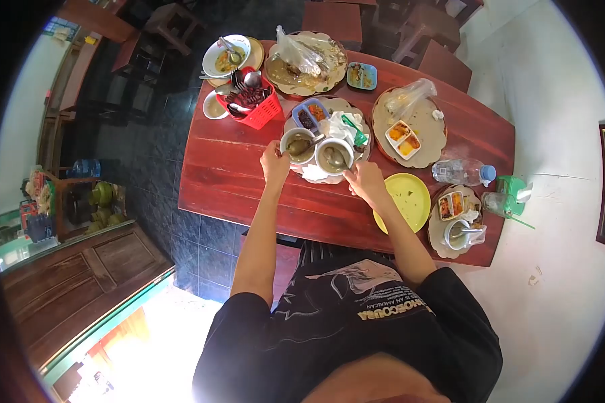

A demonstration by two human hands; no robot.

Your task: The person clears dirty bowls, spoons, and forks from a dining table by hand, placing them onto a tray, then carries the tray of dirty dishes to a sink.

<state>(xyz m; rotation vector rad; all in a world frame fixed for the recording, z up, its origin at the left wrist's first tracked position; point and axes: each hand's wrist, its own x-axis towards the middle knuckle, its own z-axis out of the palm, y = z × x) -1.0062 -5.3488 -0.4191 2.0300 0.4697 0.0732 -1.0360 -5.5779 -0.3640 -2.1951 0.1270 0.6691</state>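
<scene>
My left hand (273,163) is closed at the outer side of a small white bowl (298,131), which has a spoon (310,143) and some liquid in it. My right hand (365,180) grips the near right edge of a second small white bowl (333,140), also with liquid and a spoon (333,158) inside. The two bowls stand side by side over a scalloped plate (360,107). Behind them on that plate are a blue divided sauce dish (310,114) and crumpled white and green wrappers (346,129). The bowls hide part of the plate.
The red wooden table (228,181) also carries a red basket of cutlery (262,115), a soup bowl (212,59), used plates (279,86) with plastic bags, a yellow plate (405,195), a water bottle (458,172) and a green tissue box (512,191). Stools (437,67) stand beyond.
</scene>
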